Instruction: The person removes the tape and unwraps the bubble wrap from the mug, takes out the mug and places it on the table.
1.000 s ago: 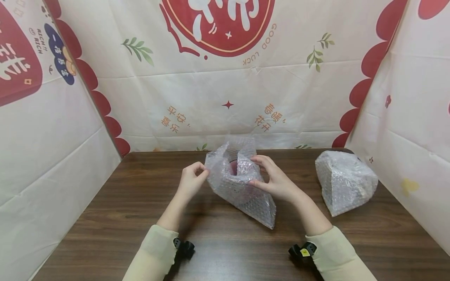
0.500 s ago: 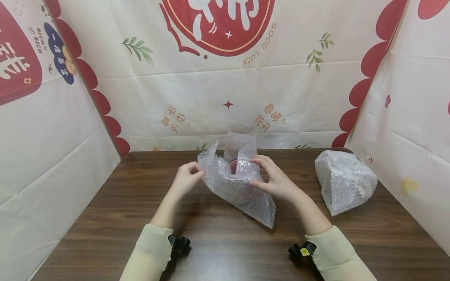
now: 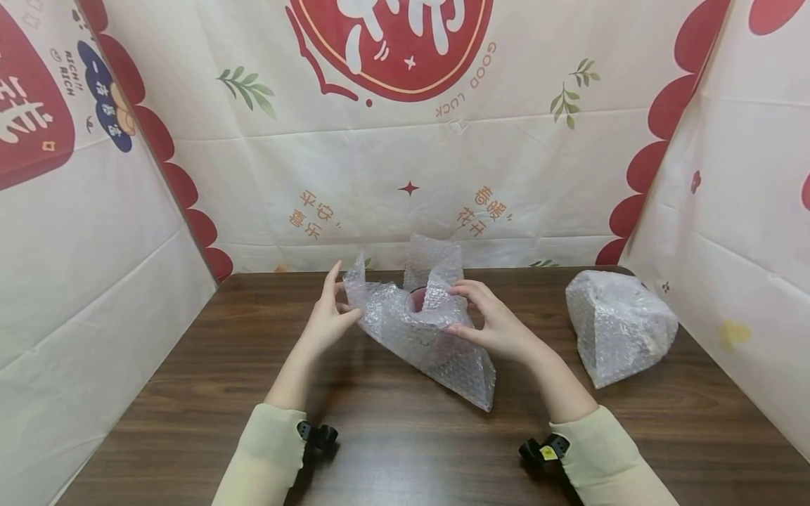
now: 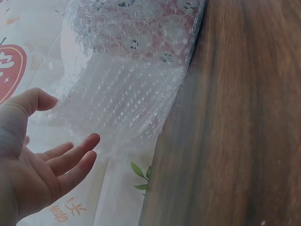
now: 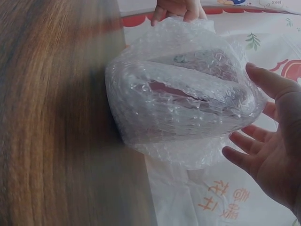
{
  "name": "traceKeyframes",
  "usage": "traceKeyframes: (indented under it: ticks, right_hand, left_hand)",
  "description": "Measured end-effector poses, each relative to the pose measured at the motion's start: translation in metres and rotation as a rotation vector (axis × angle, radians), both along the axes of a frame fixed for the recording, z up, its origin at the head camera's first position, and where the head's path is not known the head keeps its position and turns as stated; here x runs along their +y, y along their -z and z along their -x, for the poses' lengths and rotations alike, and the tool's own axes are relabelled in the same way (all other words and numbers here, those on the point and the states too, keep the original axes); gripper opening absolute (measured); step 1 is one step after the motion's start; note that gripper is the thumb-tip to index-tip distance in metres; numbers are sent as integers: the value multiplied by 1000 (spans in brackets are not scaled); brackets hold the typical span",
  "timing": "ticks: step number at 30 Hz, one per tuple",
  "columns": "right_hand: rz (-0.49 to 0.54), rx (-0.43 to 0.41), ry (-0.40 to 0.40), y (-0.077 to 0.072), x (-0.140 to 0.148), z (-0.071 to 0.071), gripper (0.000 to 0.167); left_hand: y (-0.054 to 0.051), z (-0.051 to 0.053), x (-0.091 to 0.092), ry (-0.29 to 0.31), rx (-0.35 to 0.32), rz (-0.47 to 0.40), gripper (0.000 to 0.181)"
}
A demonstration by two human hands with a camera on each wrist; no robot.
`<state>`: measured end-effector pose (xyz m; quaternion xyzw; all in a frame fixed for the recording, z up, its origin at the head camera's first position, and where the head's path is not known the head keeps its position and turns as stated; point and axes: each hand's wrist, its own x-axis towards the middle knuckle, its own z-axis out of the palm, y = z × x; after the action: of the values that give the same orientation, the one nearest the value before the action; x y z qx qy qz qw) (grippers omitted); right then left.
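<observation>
A sheet of bubble wrap [image 3: 436, 344] surrounds a pinkish-red cup [image 3: 417, 300] near the table's back edge. The cup's open top shows between the folds. Through the plastic, dark printed marks are visible in the left wrist view. My right hand [image 3: 496, 325] holds the wrapped cup from its right side, thumb nearer me and fingers toward the back. At the left flap, my left hand [image 3: 324, 322] has its fingers spread and the index finger pointing up. In the left wrist view its fingers curve loosely beside the bubble wrap [image 4: 122, 94], with nothing between them and the thumb.
Another bubble-wrapped bundle [image 3: 623, 329] sits at the table's right back; its contents are unclear. Printed cloth [image 3: 405, 154] hangs behind the brown wooden table [image 3: 405, 457] and along both sides.
My left hand has drawn the left flap outward to the left, then loosened its pinch and spread its fingers. The wrap is wider at the left. My right hand has stayed in place.
</observation>
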<state>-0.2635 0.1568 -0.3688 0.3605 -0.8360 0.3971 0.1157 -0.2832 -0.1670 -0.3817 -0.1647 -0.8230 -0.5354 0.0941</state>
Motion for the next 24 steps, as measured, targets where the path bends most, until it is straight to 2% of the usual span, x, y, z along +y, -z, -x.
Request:
traceKeyframes:
  ticks: [4, 9, 12, 15, 24]
  right_hand:
    - [-23, 21, -5, 0, 1, 0, 59]
    - [-58, 47, -19, 0, 2, -1, 60]
    - [-72, 51, -23, 0, 2, -2, 62]
    - [-82, 50, -24, 0, 1, -2, 63]
    - [-82, 54, -43, -2, 1, -3, 65]
  left_hand:
    - [0, 2, -2, 19, 45, -4, 102]
    - [-1, 2, -4, -1, 125, 90, 100]
    - [-1, 1, -6, -6, 142, 159, 92]
    - [-2, 1, -7, -2, 150, 187, 79]
    - [-3, 2, -9, -8, 222, 179, 46]
